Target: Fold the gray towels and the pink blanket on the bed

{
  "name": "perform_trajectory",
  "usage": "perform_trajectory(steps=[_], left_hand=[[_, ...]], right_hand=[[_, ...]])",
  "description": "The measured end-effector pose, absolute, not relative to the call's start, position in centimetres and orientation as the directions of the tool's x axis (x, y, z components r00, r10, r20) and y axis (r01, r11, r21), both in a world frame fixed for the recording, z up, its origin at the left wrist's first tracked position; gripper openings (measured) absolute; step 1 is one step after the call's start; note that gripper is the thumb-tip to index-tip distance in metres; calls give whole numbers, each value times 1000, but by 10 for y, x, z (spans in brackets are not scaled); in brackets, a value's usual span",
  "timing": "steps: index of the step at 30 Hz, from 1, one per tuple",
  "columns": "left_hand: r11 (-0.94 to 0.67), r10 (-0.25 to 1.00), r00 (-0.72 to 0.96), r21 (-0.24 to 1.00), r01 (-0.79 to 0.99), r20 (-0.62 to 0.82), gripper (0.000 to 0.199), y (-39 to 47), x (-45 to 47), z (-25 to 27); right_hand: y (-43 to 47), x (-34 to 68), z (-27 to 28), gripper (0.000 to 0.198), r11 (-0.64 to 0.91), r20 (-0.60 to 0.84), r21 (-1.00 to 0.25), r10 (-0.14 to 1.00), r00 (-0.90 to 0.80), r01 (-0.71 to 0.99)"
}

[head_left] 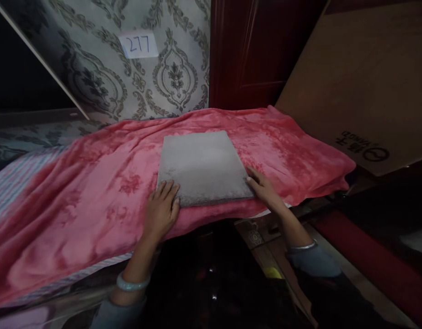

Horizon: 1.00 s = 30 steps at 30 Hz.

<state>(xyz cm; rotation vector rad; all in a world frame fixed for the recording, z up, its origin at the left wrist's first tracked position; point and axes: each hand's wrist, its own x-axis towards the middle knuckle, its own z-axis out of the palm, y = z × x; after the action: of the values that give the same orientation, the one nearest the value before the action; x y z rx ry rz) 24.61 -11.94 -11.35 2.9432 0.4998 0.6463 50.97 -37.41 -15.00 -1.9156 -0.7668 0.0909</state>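
A flat, square grey piece of plush material (200, 167), perhaps a mat or folded cloth, lies on a pink patterned blanket (128, 160). My left hand (162, 208) rests palm down at its near left corner, fingers stretched over the edge and thumb apart. On the opposite side, my right hand (264, 187) touches the near right edge with thumb and forefinger extended; its other fingers are mostly hidden. Neither hand lifts the grey piece.
Patterned wallpaper (176, 68) with a paper marked 277 (138, 44) stands behind. A dark red door or panel (245, 50) and a large cardboard box (365, 82) are at the right. Striped cloth (25, 176) shows under the blanket at left.
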Motion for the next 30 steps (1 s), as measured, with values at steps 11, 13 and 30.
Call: perform_trajectory(steps=[11,13,30], left_hand=[[-986,143,860,142,83,489,41,-159,252,-109],[-990,104,888,131,50,449,41,-167,257,-108],[-989,143,956,4,148,257,56,-189,321,-101]], right_hand=[[-376,479,-128,70,-52,-51,-998,569,821,-26],[-378,477,-130,72,-50,-51,-998,574,817,-27],[-324,427,-127,54,-471,327,-335,754,570,816]])
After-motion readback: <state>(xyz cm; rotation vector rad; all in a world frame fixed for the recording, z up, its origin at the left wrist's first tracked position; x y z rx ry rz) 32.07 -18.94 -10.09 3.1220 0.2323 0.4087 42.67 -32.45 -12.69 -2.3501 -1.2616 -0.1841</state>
